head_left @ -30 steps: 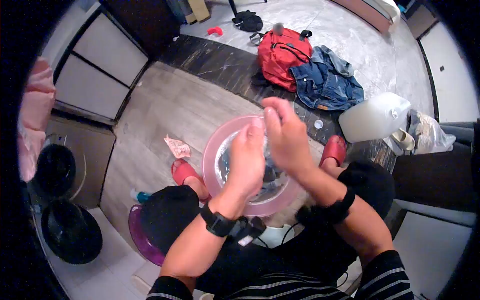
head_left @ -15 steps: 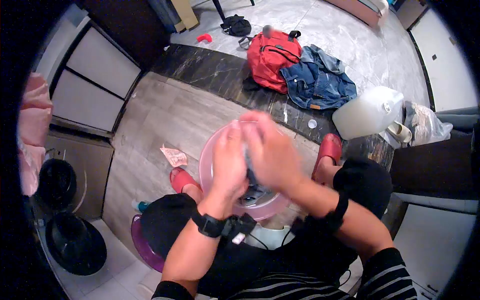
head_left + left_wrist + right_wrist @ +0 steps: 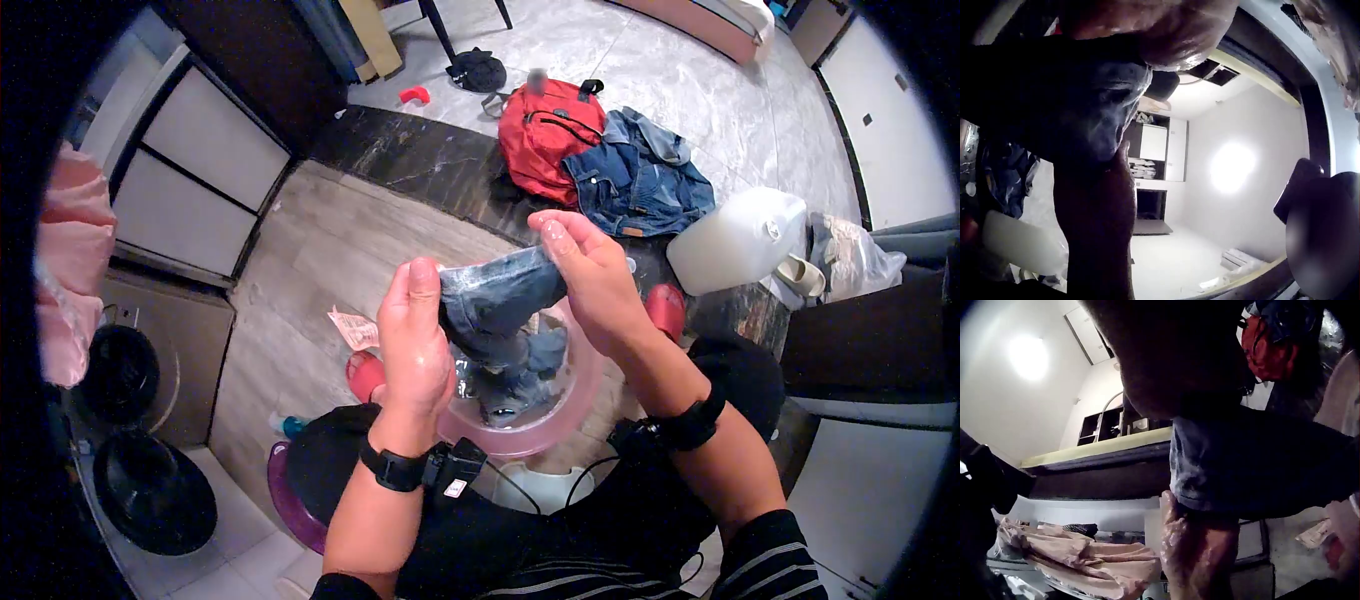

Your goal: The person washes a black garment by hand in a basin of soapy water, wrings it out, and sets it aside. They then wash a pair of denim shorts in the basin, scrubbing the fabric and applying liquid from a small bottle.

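Observation:
A wet blue denim garment is stretched between both hands above a pink basin, its upper edge streaked with whitish suds. My left hand grips one end, thumb pointing up. The other end is pinched by my right hand, thumb on top. Below, more of the denim hangs down into water in the basin. Both wrist views look up past the dark denim, and foam shows on the left hand in the right wrist view.
Red slippers flank the basin. Beyond it lie a red backpack, a denim jacket and a whitish plastic jug. A crumpled pink paper is on the floor. Black pans stand at the left.
The hands were close together and blurred over the basin; now they are apart, with the denim edge drawn out between them. The head view has shifted slightly.

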Demonstrator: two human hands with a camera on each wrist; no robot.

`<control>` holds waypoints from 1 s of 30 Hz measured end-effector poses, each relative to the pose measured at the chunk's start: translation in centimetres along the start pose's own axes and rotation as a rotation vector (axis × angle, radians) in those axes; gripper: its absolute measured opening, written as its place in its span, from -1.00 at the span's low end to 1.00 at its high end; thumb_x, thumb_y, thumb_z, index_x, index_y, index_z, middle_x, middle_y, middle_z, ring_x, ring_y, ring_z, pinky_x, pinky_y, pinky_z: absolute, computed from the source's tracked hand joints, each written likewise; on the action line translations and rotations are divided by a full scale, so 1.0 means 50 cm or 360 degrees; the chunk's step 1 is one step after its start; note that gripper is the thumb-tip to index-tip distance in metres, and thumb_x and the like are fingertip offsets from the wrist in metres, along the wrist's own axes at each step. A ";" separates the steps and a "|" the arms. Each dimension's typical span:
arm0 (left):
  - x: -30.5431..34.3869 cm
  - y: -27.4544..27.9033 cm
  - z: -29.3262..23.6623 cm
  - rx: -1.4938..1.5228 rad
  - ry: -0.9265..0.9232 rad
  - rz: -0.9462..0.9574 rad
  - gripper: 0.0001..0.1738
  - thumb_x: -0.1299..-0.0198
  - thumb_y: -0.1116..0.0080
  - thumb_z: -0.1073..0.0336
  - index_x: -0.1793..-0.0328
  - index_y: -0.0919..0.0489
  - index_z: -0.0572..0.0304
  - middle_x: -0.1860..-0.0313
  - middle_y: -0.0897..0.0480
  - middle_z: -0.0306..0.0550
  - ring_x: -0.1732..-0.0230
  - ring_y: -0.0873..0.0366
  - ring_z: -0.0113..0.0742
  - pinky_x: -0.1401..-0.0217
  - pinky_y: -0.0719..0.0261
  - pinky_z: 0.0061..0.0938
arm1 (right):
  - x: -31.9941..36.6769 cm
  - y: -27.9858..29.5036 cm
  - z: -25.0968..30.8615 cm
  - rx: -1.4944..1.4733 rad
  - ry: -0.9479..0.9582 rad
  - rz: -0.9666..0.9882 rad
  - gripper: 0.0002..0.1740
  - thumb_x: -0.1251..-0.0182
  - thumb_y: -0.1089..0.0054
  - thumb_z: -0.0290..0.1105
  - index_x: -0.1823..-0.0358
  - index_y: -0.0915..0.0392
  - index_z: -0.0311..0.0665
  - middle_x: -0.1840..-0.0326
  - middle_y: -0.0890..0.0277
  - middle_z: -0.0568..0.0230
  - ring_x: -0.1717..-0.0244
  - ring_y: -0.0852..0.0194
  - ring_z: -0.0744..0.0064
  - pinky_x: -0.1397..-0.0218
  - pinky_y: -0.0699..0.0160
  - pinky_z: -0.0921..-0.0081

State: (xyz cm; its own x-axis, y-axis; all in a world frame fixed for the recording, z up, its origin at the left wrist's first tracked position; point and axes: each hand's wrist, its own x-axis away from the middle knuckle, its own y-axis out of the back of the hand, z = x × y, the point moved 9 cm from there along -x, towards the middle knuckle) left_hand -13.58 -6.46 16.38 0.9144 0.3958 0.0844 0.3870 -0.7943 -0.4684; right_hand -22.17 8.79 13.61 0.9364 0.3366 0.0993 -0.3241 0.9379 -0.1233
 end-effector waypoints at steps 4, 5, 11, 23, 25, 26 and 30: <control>-0.016 0.035 0.004 -0.0053 -0.0038 -0.0016 -0.77 -0.38 -0.04 0.14 0.13 -0.49 0.15 0.32 -0.52 -0.30 0.27 -0.47 -0.50 0.13 -0.48 -0.55 | 0.015 -0.015 0.002 -0.0137 -0.0125 0.0111 -0.64 -0.34 -0.17 -0.30 -0.09 -0.45 -0.30 0.21 -0.49 0.40 0.21 -0.42 0.63 0.09 -0.42 0.62; -0.017 0.039 0.003 -0.0060 -0.0045 -0.0032 -0.78 -0.37 -0.05 0.17 0.10 -0.50 0.17 0.29 -0.55 -0.28 0.24 -0.49 -0.49 0.11 -0.49 -0.55 | 0.021 -0.018 0.004 -0.0132 -0.0133 0.0140 -0.61 -0.29 -0.22 -0.27 -0.07 -0.47 -0.30 0.22 -0.52 0.36 0.22 -0.43 0.60 0.12 -0.44 0.60; -0.018 0.041 0.010 -0.0035 0.0022 0.0043 -0.73 -0.33 -0.05 0.38 -0.11 -0.47 0.33 0.09 -0.62 -0.12 0.11 -0.56 -0.42 -0.04 -0.50 -0.53 | 0.019 -0.012 -0.026 0.0048 -0.0179 0.0185 -0.65 -0.19 -0.31 -0.27 0.05 -0.53 -0.28 0.32 -0.54 0.36 0.34 -0.43 0.59 0.27 -0.45 0.58; 0.034 -0.043 -0.007 -0.1219 -0.0447 0.0267 -0.58 -0.11 -0.10 0.49 -0.15 -0.50 0.39 -0.10 -0.52 0.04 -0.17 -0.47 -0.19 -0.21 -0.43 -0.40 | 0.040 -0.052 -0.056 -0.0379 -0.0256 0.0075 -0.69 -0.36 -0.13 -0.22 0.04 -0.55 -0.29 0.22 -0.57 0.38 0.23 -0.47 0.58 0.11 -0.45 0.57; 0.046 -0.062 -0.008 -0.1267 -0.0611 0.0368 -0.61 -0.09 -0.07 0.51 -0.10 -0.52 0.37 -0.09 -0.53 0.06 -0.20 -0.45 -0.15 -0.27 -0.36 -0.34 | 0.049 -0.062 -0.049 -0.0564 -0.0352 0.0188 -0.62 -0.35 -0.15 -0.25 -0.11 -0.47 -0.26 0.13 -0.56 0.37 0.17 -0.48 0.58 0.06 -0.46 0.56; 0.046 -0.065 -0.002 -0.1323 -0.0641 0.0426 -0.63 -0.10 -0.06 0.52 -0.09 -0.53 0.37 -0.10 -0.53 0.05 -0.20 -0.45 -0.14 -0.28 -0.35 -0.35 | 0.054 -0.066 -0.035 -0.0467 -0.0314 0.0243 -0.61 -0.35 -0.15 -0.26 -0.14 -0.45 -0.26 0.13 -0.56 0.36 0.17 -0.49 0.57 0.06 -0.46 0.56; 0.025 -0.037 0.005 -0.1264 -0.0490 0.0494 -0.70 -0.13 -0.04 0.51 -0.03 -0.55 0.33 -0.13 -0.50 0.01 -0.19 -0.44 -0.19 -0.28 -0.35 -0.39 | 0.051 -0.061 -0.045 -0.0544 -0.0312 0.0250 -0.63 -0.36 -0.14 -0.28 -0.12 -0.43 -0.29 0.12 -0.56 0.32 0.17 -0.51 0.54 0.08 -0.50 0.54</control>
State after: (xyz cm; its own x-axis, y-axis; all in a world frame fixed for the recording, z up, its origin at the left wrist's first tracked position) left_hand -13.20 -4.42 17.14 0.9633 0.1260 -0.2369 0.2004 -0.9248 0.3233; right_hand -18.47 6.61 12.01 0.8252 0.5137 0.2350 -0.3666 0.8035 -0.4691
